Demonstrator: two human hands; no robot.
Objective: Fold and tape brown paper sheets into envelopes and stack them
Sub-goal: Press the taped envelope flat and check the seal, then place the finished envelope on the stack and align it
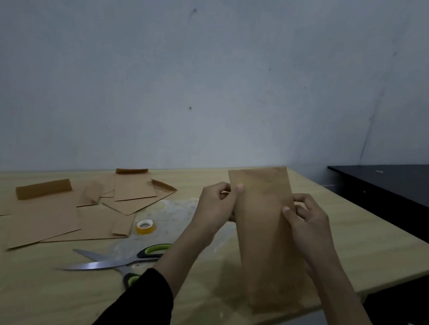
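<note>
I hold a tall folded brown paper sheet (264, 231) upright above the wooden table (369, 254). My left hand (214, 210) pinches its left edge near the top, thumb on the front. On the right edge, my right hand (308, 222) grips it the same way. Several folded brown envelopes (83, 204) lie spread loosely at the left of the table, some with flaps standing up. A small roll of clear tape (145, 226) sits beside them.
Scissors (122, 261) with black and green handles lie open on a clear plastic sheet (177, 210) in front of the tape. A dark table (396, 190) stands to the right. A grey wall rises right behind the table.
</note>
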